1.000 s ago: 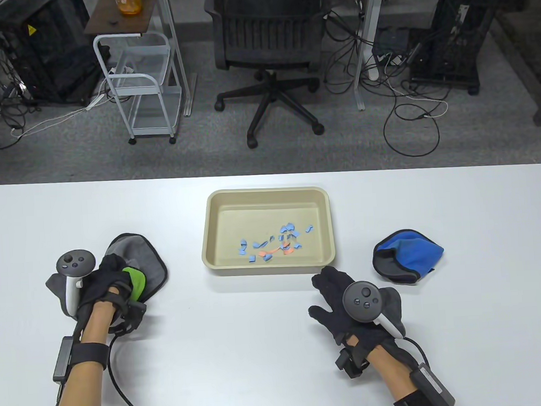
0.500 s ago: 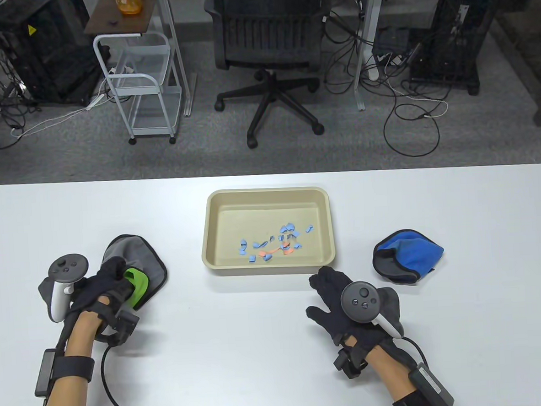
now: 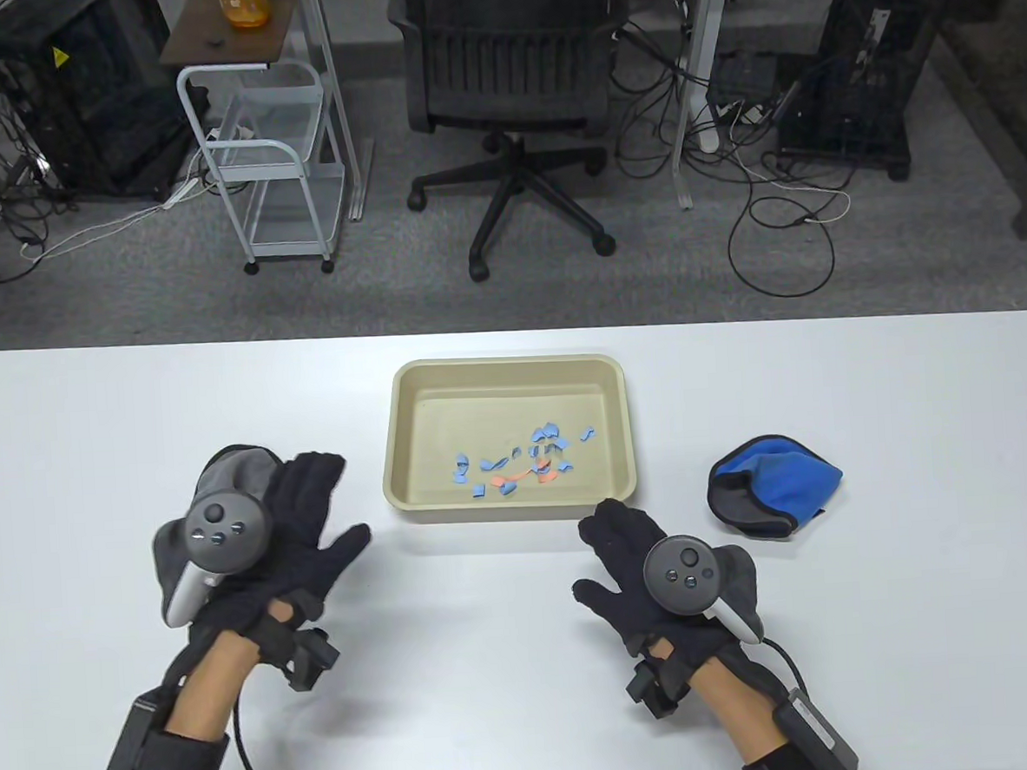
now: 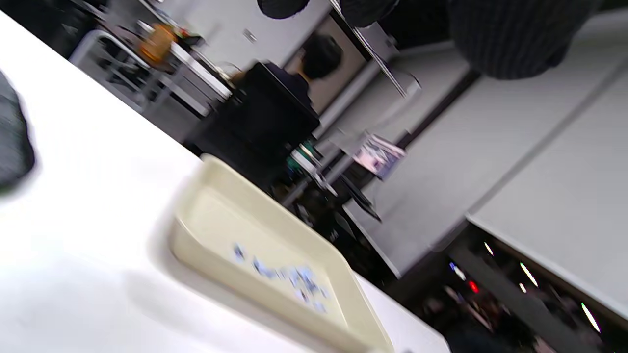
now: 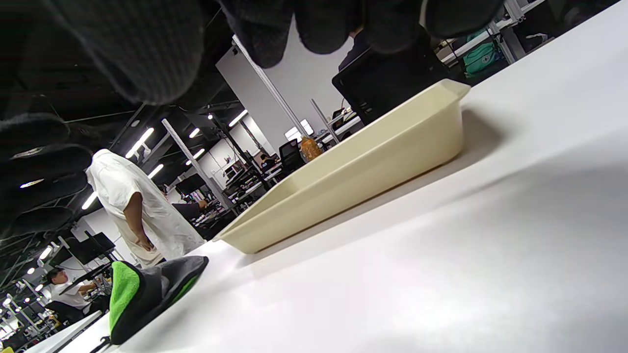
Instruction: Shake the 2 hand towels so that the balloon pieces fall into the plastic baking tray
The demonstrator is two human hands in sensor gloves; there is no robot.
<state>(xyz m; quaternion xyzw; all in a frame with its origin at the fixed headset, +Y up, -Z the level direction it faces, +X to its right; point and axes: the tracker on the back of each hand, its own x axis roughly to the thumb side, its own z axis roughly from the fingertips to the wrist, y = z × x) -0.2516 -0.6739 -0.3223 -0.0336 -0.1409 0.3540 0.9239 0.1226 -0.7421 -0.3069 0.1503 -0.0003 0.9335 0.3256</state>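
- Your left hand [image 3: 293, 546] hovers over the near left of the white table [image 3: 531, 680], fingers spread and straight, holding nothing.
- Under and behind that hand lies the grey-and-green hand towel [image 3: 232, 472], crumpled on the table; the right wrist view shows its green face [image 5: 125, 289] folded inside the grey.
- Your right hand [image 3: 638, 569] lies flat just in front of the tray's near right corner, fingers straight and apart, gripping nothing.
- The beige plastic baking tray [image 3: 409, 383] sits at the table's middle, between your hands and a little beyond them.
- Blue and orange balloon pieces [image 3: 518, 467] lie scattered in the tray's near half.
- The blue hand towel [image 3: 780, 477] with dark trim lies bunched on the table right of the tray, apart from your right hand.
- The left wrist view is blurred; the tray [image 4: 274, 235] with what look like the blue pieces shows there.
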